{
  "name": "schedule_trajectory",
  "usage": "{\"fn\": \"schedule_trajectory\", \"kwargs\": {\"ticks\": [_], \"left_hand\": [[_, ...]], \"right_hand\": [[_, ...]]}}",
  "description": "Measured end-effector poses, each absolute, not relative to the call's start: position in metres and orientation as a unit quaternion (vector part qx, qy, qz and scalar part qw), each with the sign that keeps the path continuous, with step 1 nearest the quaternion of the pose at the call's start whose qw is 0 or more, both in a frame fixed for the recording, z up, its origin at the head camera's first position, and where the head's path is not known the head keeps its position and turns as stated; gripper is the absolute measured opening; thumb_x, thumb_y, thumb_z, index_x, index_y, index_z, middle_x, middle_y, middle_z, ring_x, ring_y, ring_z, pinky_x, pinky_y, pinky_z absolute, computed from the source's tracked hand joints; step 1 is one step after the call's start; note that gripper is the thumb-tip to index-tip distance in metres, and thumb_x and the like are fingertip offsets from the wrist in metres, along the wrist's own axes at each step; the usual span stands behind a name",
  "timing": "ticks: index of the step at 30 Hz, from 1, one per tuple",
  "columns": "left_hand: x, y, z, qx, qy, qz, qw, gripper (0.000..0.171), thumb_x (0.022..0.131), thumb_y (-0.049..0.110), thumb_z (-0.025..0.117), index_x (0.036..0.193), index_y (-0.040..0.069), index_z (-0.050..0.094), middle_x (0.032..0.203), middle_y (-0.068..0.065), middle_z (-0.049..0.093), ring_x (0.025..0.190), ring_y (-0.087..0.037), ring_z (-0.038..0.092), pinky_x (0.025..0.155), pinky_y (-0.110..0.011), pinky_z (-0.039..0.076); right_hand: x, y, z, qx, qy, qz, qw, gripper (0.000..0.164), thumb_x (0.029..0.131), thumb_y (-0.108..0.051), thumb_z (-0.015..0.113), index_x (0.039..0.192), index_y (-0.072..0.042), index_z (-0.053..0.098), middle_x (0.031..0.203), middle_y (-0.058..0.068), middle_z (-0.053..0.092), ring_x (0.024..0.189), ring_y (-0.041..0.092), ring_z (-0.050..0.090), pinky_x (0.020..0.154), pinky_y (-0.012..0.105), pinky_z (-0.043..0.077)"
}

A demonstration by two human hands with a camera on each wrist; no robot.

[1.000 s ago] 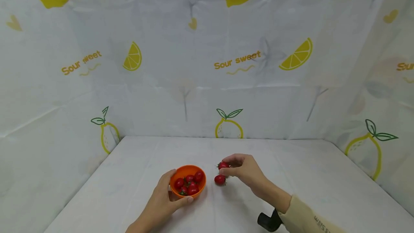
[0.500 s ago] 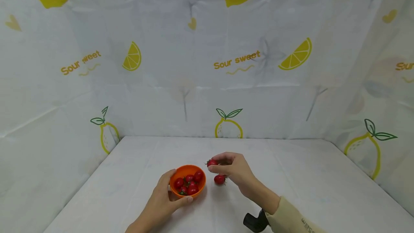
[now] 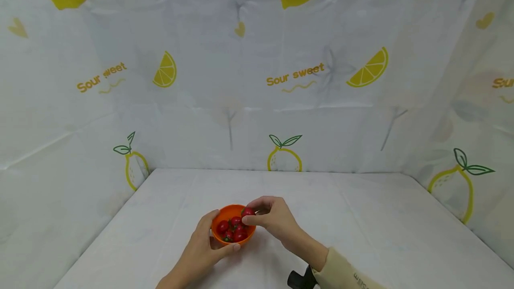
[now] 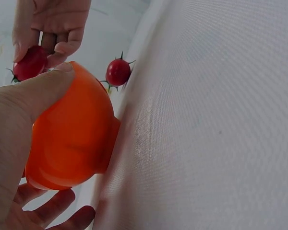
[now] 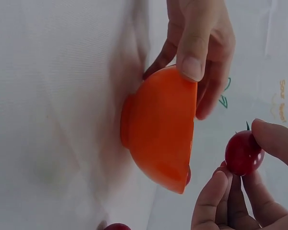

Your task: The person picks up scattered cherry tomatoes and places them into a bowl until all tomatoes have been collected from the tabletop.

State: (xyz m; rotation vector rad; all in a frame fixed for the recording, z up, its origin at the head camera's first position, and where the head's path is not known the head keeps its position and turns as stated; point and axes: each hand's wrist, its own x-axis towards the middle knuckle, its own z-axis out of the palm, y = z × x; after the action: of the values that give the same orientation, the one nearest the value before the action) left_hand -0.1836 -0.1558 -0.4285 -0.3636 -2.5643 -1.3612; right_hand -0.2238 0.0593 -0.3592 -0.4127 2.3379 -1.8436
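My left hand grips an orange bowl at its left side, with the thumb along the near rim. Several red cherry tomatoes lie inside the bowl. Between thumb and fingers, my right hand pinches another cherry tomato with a green stem end, over the bowl's right rim. One more loose cherry tomato rests on the table beside the bowl; in the head view the right hand hides it.
A white cloth covers the table. Behind it and at both sides hangs a white sheet printed with lemons. Something black sits by the right sleeve.
My right hand has carried the pinched cherry tomato leftward, from beside the loose one to over the bowl's right rim. The left hand and bowl have stayed in place.
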Motion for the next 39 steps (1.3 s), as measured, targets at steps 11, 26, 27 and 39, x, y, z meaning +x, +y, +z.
{"fn": "schedule_trajectory", "kwargs": {"ticks": [11, 26, 27, 39], "left_hand": [[-0.182, -0.155, -0.426, -0.122, -0.875, -0.454, 0.112, 0.097, 0.075, 0.051, 0.082, 0.147, 0.005, 0.035, 0.146, -0.009, 0.039, 0.122, -0.025, 0.047, 0.09, -0.032, 0.051], [-0.182, -0.155, -0.427, -0.127, -0.879, -0.445, 0.117, 0.097, 0.075, 0.052, 0.081, 0.146, 0.004, 0.035, 0.145, -0.01, 0.04, 0.123, -0.027, 0.046, 0.092, -0.034, 0.05], [-0.182, -0.155, -0.427, -0.127, -0.879, -0.445, 0.118, 0.097, 0.075, 0.052, 0.081, 0.146, 0.004, 0.036, 0.145, -0.01, 0.04, 0.123, -0.026, 0.046, 0.092, -0.034, 0.05], [-0.182, -0.155, -0.427, -0.12, -0.881, -0.441, 0.121, 0.098, 0.074, 0.056, 0.081, 0.146, 0.005, 0.037, 0.144, -0.009, 0.041, 0.124, -0.024, 0.046, 0.094, -0.039, 0.049]], "right_hand": [[-0.225, 0.051, -0.374, -0.166, 0.791, -0.586, 0.051, 0.026, 0.074, -0.009, 0.087, 0.096, -0.006, 0.073, 0.085, 0.003, 0.066, 0.077, 0.019, 0.058, 0.065, 0.03, 0.052], [-0.222, 0.051, -0.376, -0.2, 0.818, -0.539, 0.01, 0.025, 0.073, -0.006, 0.086, 0.095, -0.008, 0.073, 0.083, -0.001, 0.068, 0.082, 0.019, 0.062, 0.072, 0.032, 0.053], [-0.222, 0.051, -0.376, -0.199, 0.82, -0.537, 0.009, 0.025, 0.073, -0.006, 0.086, 0.095, -0.009, 0.073, 0.083, -0.001, 0.068, 0.082, 0.019, 0.062, 0.072, 0.033, 0.053], [-0.222, 0.051, -0.377, -0.208, 0.825, -0.525, -0.006, 0.026, 0.072, -0.006, 0.087, 0.094, -0.009, 0.074, 0.081, -0.003, 0.068, 0.08, 0.016, 0.062, 0.072, 0.033, 0.051]]}}
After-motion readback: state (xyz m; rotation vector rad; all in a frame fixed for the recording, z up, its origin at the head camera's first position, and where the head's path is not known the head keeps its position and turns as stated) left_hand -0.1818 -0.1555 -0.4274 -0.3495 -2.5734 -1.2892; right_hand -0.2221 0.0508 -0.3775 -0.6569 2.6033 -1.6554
